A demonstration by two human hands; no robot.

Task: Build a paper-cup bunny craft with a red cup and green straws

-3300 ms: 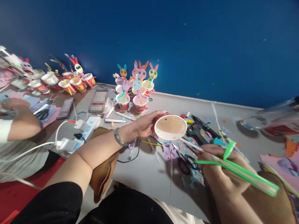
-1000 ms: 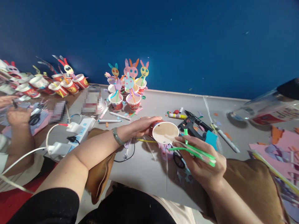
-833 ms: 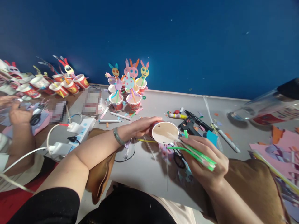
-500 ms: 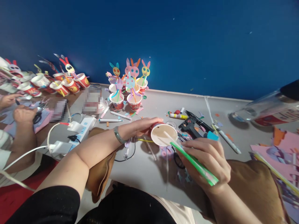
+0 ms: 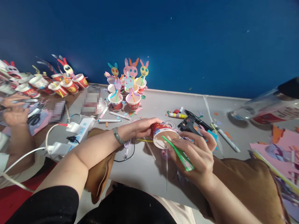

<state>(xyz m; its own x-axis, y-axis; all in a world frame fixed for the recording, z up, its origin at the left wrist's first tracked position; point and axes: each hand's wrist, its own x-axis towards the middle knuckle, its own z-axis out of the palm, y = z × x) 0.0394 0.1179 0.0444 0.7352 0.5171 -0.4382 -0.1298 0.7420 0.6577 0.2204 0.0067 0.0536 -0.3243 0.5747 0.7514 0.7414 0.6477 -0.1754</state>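
Observation:
My left hand (image 5: 144, 127) is wrapped round the side of a red paper cup (image 5: 161, 127). The cup is tilted, its pale inside turned toward me. In my right hand (image 5: 197, 154) I pinch a straw with green strips (image 5: 181, 157); its front end reaches into the cup's mouth. Some right fingers are raised near the rim; whether they touch it I cannot tell. Just behind the right hand lies a black glue gun (image 5: 188, 123). Below the cup, a clear thin stick (image 5: 167, 169) and a partly hidden pink paper piece lie on the table (image 5: 140, 169).
Several cups with paper rabbit figures (image 5: 133, 99) stand by the blue wall. A power strip (image 5: 85, 129) with white chargers is at left, near a co-worker's hands (image 5: 17, 115). A big clear bottle (image 5: 263, 105), markers (image 5: 177, 115) and coloured paper scraps (image 5: 277, 146) lie right.
My right hand has moved left and closer to the cup, bringing the straw's end to its mouth. The cup has tipped, so more of its red side shows.

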